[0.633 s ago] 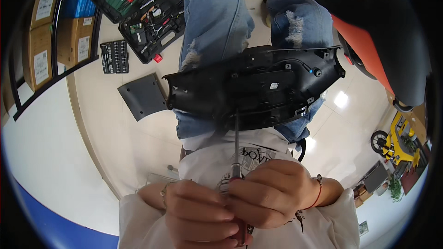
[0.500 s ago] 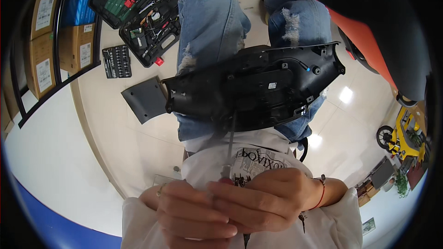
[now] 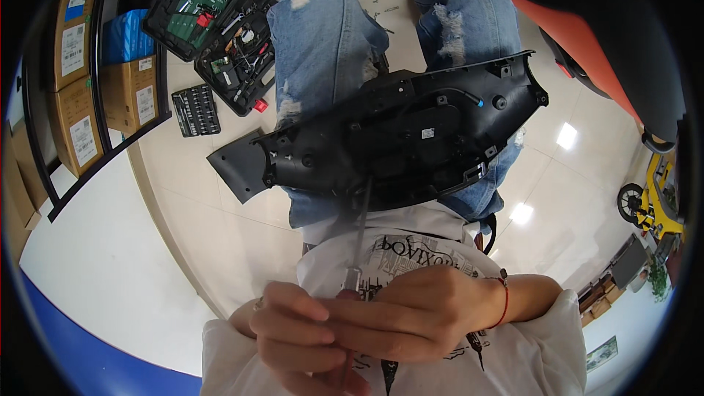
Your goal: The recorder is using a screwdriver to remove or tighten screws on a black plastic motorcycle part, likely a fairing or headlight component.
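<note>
A long screwdriver (image 3: pixel 360 238) with a metal shaft and a reddish handle points away from my chest. My right hand (image 3: pixel 414 312) is closed around its handle, the fingers laid across it. From the other side my left hand (image 3: pixel 299 334) curls about the handle's lower part, its fingertips meeting those of the right; most of the handle is hidden. Across my thighs lies a black molded plastic cover (image 3: pixel 396 136), hollow side up, with screw bosses, clips and a short cable with a blue tip. The shaft's tip appears over the cover's near edge; whether it touches is unclear.
An opened tool case (image 3: pixel 227 84) and a small socket set (image 3: pixel 196 111) lie on the floor at the left. A dark flat panel (image 3: pixel 238 167) sticks out beside the cover. Shelves with cardboard boxes (image 3: pixel 73 59) stand far left; an orange-and-black vehicle (image 3: pixel 587 44) is at upper right.
The view has shifted a little. Both hands stay together on the screwdriver, with the left fingers curled slightly differently. The cover still rests on my thighs.
</note>
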`<state>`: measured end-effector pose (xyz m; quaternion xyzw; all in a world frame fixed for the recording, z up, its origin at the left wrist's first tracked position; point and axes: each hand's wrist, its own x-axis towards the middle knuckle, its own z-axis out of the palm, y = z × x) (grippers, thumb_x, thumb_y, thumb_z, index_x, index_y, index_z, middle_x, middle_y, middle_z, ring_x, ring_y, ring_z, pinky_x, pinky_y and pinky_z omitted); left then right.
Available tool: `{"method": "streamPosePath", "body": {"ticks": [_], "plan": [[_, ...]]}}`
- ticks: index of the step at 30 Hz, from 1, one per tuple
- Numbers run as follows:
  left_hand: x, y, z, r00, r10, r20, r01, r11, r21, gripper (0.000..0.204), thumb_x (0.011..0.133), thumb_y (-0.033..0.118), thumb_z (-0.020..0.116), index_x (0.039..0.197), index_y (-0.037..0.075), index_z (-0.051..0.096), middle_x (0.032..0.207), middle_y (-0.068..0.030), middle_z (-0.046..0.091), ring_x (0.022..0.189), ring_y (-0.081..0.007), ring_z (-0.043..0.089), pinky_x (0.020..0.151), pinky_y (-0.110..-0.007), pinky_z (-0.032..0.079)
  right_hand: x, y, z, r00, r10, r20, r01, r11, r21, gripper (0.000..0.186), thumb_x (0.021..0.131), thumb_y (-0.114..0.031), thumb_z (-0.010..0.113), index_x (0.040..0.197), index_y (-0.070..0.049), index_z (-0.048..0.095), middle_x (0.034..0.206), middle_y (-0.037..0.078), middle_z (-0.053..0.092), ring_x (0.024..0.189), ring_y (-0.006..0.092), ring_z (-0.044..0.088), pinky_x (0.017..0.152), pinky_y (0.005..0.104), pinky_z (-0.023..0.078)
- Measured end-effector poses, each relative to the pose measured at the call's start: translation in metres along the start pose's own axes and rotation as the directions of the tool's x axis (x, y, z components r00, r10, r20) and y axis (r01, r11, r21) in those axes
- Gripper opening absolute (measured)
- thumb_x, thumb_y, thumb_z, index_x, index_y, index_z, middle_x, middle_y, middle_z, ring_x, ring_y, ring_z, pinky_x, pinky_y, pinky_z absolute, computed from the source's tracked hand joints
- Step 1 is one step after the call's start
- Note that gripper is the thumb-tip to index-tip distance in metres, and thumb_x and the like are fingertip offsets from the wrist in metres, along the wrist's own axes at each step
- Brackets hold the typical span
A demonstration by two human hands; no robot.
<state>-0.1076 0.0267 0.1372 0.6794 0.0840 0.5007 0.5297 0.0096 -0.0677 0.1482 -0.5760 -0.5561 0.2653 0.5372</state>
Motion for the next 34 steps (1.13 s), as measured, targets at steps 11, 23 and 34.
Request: {"method": "streamPosePath", "body": {"ticks": [11, 23, 34], "plan": [[0.0, 0.001, -0.012, 0.999, -0.04, 0.006, 0.04, 0.995, -0.096, 0.031, 0.094, 0.045, 0.065, 0.08, 0.02, 0.055, 0.086, 0.0057, 0.063, 0.084, -0.0151, 0.053, 0.08, -0.036, 0.04, -0.003, 0.008, 0.01, 0.997, 0.011, -0.078, -0.011, 1.0, -0.004, 0.032, 0.078, -0.012, 0.066, 0.109, -0.002, 0.066, 0.104, 0.006, 0.065, 0.066, 0.0122, 0.064, 0.051, 0.0232, 0.049], [0.004, 0.0, -0.012, 0.979, -0.203, -0.025, 0.2, 0.977, -0.077, 0.047, 0.087, 0.05, 0.074, 0.095, 0.016, 0.042, 0.062, 0.0095, 0.053, 0.086, -0.0125, 0.052, 0.09, -0.038, 0.035, 0.001, 0.011, 0.018, 0.986, 0.017, -0.168, -0.021, 1.0, -0.023, 0.033, 0.077, -0.013, 0.066, 0.108, -0.003, 0.067, 0.097, 0.002, 0.065, 0.065, 0.0093, 0.063, 0.049, 0.0232, 0.046], [0.013, -0.006, -0.037, 0.953, -0.129, 0.273, 0.154, 0.985, -0.072, 0.03, 0.085, 0.044, 0.077, 0.091, 0.02, 0.06, 0.119, -0.0018, 0.053, 0.107, -0.0206, 0.052, 0.09, -0.045, 0.041, 0.009, 0.01, 0.015, 0.992, -0.014, -0.125, 0.009, 0.999, -0.035, 0.037, 0.072, -0.013, 0.07, 0.107, -0.002, 0.072, 0.109, 0.011, 0.067, 0.061, 0.0126, 0.064, 0.049, 0.0243, 0.052]]}}
